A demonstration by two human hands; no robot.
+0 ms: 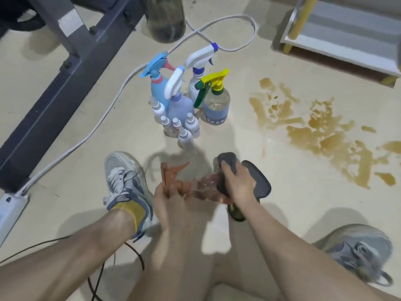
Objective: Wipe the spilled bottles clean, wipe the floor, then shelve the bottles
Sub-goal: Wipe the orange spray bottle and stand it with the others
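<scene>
Crouching over the floor (238,131), the person holds a brown-tinted spray bottle (204,189) sideways between both hands. The left hand (168,198) has its fingers curled round the orange trigger head (173,173), and the right hand (237,183) has its fingers clenched on a grey cloth (260,181) pressed against the bottle's body. Just beyond, the other bottles (184,109) stand upright in a tight cluster, with the brown spill (314,133) spread to their right and the shelf (347,35) in the far right corner.
</scene>
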